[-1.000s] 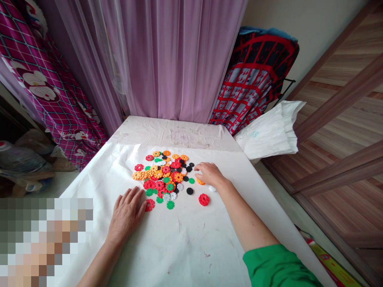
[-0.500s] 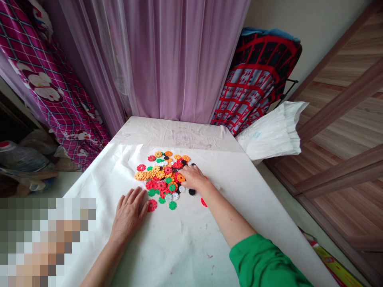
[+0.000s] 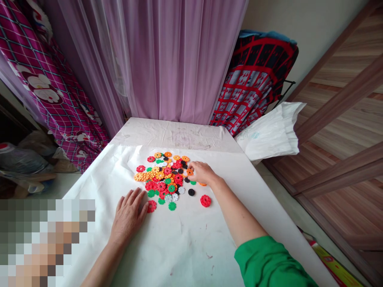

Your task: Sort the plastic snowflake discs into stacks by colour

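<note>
A loose pile of flower-shaped discs point(image 3: 167, 181) in red, orange, green, white and black lies on the white-covered table point(image 3: 185, 247). My left hand point(image 3: 129, 209) rests flat at the pile's near left, fingers spread, its thumb by a red disc point(image 3: 152, 206). At the pile's right edge, my right hand point(image 3: 201, 172) has its fingertips closed on an orange disc point(image 3: 190, 172). Nearer to me, right of the pile, sits a small stack of red discs point(image 3: 205, 200). A black disc point(image 3: 191, 192) lies between that stack and the pile.
Purple curtains point(image 3: 179, 59) hang behind the table. A white bag point(image 3: 269, 131) stands off its right edge, near a red patterned cloth point(image 3: 245, 87). Wooden doors point(image 3: 338, 127) are at the right. A plastic bottle point(image 3: 20, 161) is at the far left.
My right hand has moved right from the middle of the pile to its edge, now with an orange disc. The red stack shows fully. My left hand has stayed put.
</note>
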### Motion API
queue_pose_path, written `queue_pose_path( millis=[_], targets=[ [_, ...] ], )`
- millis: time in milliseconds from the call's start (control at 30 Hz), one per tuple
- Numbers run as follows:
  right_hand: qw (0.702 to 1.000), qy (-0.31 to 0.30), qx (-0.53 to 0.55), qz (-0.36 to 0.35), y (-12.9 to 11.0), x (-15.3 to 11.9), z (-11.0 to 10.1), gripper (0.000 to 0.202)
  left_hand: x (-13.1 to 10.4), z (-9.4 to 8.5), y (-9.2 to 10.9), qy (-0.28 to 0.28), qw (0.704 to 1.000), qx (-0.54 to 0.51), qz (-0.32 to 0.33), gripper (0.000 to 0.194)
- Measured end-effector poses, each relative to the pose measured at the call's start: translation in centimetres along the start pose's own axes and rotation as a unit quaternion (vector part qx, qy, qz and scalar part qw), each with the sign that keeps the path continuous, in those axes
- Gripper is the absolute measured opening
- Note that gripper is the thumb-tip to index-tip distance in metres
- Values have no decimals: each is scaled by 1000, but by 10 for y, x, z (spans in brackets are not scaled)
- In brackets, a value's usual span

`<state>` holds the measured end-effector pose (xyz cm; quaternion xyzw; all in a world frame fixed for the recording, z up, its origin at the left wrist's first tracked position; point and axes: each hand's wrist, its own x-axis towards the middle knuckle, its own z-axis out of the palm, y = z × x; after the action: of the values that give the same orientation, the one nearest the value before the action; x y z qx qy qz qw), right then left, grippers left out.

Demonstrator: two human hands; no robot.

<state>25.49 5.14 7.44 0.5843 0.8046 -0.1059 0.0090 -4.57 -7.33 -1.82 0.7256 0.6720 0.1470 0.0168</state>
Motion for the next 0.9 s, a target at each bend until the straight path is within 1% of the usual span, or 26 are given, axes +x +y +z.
queue_pose_path(
  millis=[67,133,200,267,367,467,533,600,733,900],
  targets=[
    [999,5,-8,33,19,-7,-9,39,0,-1,1,-3,1000,4,-1,52],
    [998,-6,-18,55,35,-15,-14,39,0,-3,1,-7,1000,6,2,53],
    [998,-22,-23,63,45,-22,-13,41,1,-4,2,-11,1000,8,6,54],
    [997,-35,-28,60,49,-27,-8,40,1,-4,1,-11,1000,10,8,54],
    [997,-48,-39,51,50,-30,2,40,2,-4,1,-11,1000,9,8,54],
    [997,-51,-46,44,49,-29,8,39,1,-3,1,-12,1000,9,6,54],
    [997,-53,-46,36,49,-29,8,41,1,-2,0,-9,1000,9,5,55],
    [997,-58,-46,27,48,-29,8,48,1,-1,0,-5,1000,7,7,55],
    [995,-89,-47,-7,46,-28,8,59,1,1,-2,4,1000,6,10,53],
    [987,-132,-83,-34,40,-23,5,51,1,1,-2,-5,1000,12,9,55]
  ],
)
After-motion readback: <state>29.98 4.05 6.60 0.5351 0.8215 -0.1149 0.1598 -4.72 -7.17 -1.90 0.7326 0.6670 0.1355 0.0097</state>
